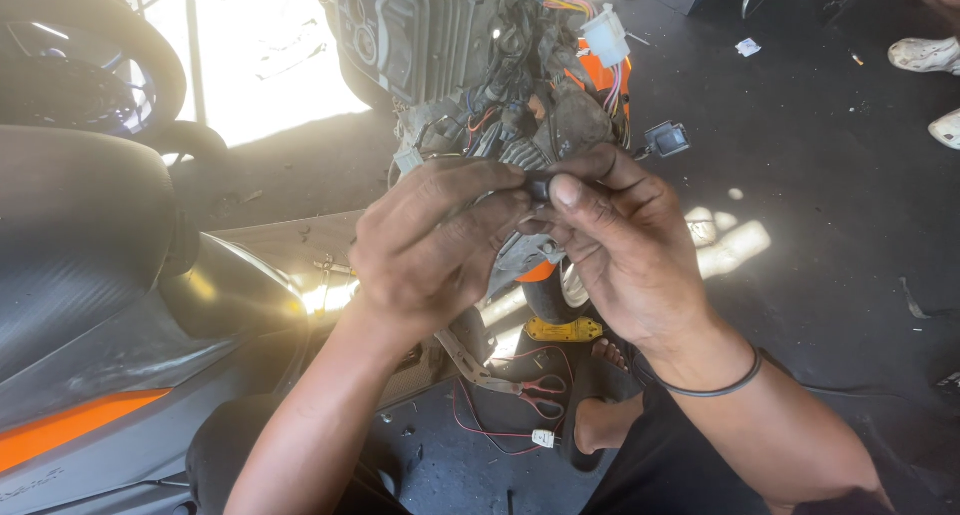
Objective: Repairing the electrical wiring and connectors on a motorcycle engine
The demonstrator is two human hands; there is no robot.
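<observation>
- Small black part (540,185) pinched btwn both hands, centre frame.
- Left hand (430,245) fingers curled shut on it.
- Right hand (620,245) thumb + fingers clamp it too.
- Wiring bundle (520,115) just beyond.

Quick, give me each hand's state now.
Left hand: closed, pinching the small black part.
Right hand: closed, pinching the same part.

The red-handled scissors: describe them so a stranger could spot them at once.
Start at the two hands, left hand and right hand, held together mid-frame. Drop straight down to the dark floor beneath them, beside a bare foot. The scissors lie there, red-handled, above a thin red wire.
</observation>
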